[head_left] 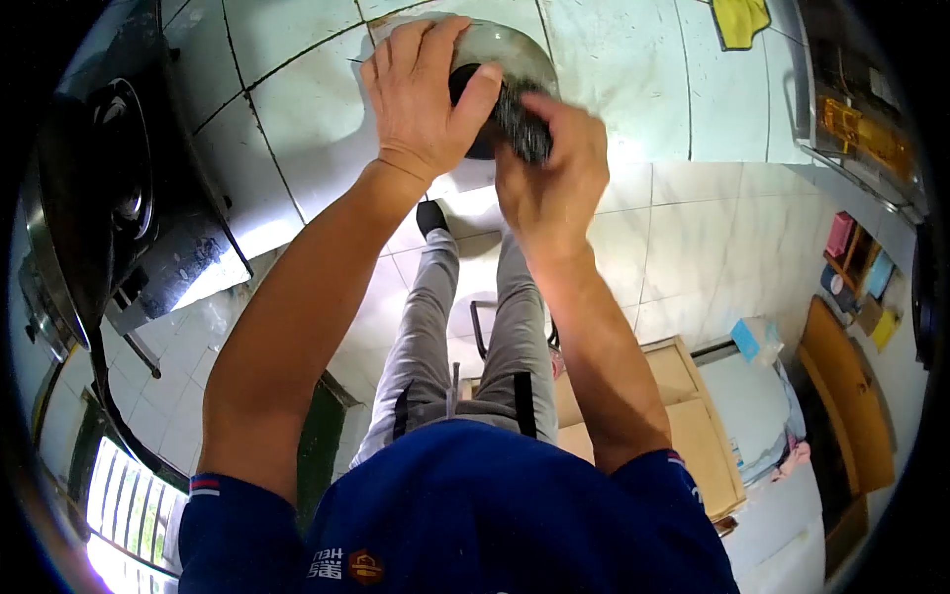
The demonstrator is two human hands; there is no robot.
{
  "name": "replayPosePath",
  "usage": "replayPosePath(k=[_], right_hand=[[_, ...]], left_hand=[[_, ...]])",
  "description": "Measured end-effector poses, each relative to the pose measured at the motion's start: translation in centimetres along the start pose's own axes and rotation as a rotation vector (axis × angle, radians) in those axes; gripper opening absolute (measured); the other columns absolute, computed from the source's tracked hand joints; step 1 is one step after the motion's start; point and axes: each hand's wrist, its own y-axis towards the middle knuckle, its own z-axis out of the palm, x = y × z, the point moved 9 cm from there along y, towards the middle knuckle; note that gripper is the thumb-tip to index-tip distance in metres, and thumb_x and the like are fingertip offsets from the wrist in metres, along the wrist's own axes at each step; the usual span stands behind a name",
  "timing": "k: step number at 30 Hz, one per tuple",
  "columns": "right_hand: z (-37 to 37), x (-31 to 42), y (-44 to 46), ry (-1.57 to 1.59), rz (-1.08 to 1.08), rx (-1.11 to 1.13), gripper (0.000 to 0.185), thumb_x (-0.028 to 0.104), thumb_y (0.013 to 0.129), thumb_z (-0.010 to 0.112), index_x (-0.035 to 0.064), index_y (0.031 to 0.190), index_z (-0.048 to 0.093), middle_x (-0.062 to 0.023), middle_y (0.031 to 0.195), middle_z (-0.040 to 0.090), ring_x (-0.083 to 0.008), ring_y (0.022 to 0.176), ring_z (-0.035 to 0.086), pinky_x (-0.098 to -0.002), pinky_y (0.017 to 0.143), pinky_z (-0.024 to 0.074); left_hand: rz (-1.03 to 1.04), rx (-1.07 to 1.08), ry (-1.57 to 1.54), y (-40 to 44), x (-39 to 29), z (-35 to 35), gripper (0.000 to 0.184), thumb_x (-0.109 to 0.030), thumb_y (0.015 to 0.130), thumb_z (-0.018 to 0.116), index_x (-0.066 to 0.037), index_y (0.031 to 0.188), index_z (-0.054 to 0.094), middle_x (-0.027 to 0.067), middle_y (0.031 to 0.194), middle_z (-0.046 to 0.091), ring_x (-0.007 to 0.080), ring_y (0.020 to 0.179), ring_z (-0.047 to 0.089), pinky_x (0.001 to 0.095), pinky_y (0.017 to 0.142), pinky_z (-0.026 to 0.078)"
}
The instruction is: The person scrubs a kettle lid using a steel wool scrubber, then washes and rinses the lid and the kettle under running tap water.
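Observation:
A round greyish, see-through piece with a black part, seemingly a pot lid (505,48), is at the edge of the tiled counter. My left hand (421,99) grips it from the left, fingers over its far side and thumb across the black part. In my right hand (554,178) is a dark, glinting mesh scrubber (524,124), pressed against the lid's right side. Motion smears the right fingers and the scrubber a little. Both hands hide much of the lid.
A black stove (168,213) with a pan (74,247) stands on the left. A yellow cloth (740,22) lies at the counter's far right, near a metal-edged rack (861,178). Below are cardboard boxes (693,436) and a blue-and-white pack (757,340).

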Motion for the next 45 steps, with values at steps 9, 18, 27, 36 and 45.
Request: replayPosePath(k=[9,18,27,36,45], right_hand=[[0.8,0.5,-0.8,-0.001,-0.002,0.059,0.037,-0.004,0.062,0.069,0.0058,0.098,0.068,-0.0148,0.094,0.067,-0.0363,0.09,0.061,-0.0407,0.082,0.0498],[1.1,-0.3,1.6,0.035,-0.008,0.018,0.036,0.0,0.062,0.072,0.0048,0.098,0.066,-0.0155,0.097,0.065,-0.0386,0.087,0.057,-0.0435,0.079,0.0465],[1.7,-1.3,3.7,0.014,-0.008,0.02,0.042,0.002,0.064,0.071,0.0041,0.105,0.063,-0.0167,0.098,0.065,-0.0389,0.092,0.057,-0.0459,0.083,0.0461],[2.0,-1.2,3.0,-0.04,0.009,0.056,0.044,0.002,0.061,0.071,0.0054,0.104,0.064,-0.0143,0.096,0.065,-0.038,0.089,0.058,-0.0446,0.08,0.0476],[1.5,-0.8,1.4,0.021,-0.046,0.065,0.043,-0.001,0.059,0.072,0.0061,0.101,0.066,-0.0144,0.095,0.065,-0.0371,0.089,0.059,-0.0436,0.079,0.0487]], left_hand=[[-0.165,0.103,-0.037,0.6,0.2,0.2,0.048,-0.031,0.085,0.057,-0.002,0.124,0.056,0.0206,0.113,0.054,0.0396,0.102,0.05,0.0486,0.089,0.036],[0.025,-0.041,0.101,0.3,0.5,0.3,0.046,-0.03,0.086,0.057,-0.001,0.122,0.057,0.0208,0.113,0.053,0.0404,0.101,0.05,0.0499,0.088,0.037],[-0.179,0.007,-0.007,-0.7,2.3,1.4,0.042,-0.031,0.087,0.059,-0.007,0.121,0.061,0.0125,0.11,0.057,0.0327,0.103,0.052,0.0449,0.094,0.037],[-0.2,0.002,-0.019,-0.1,2.6,1.2,0.041,-0.029,0.087,0.059,-0.005,0.12,0.062,0.015,0.111,0.057,0.0345,0.104,0.052,0.0457,0.095,0.038],[-0.287,0.093,-0.065,0.8,1.6,0.2,0.048,-0.032,0.086,0.057,-0.001,0.122,0.057,0.0209,0.114,0.052,0.0403,0.104,0.049,0.0505,0.093,0.036]])
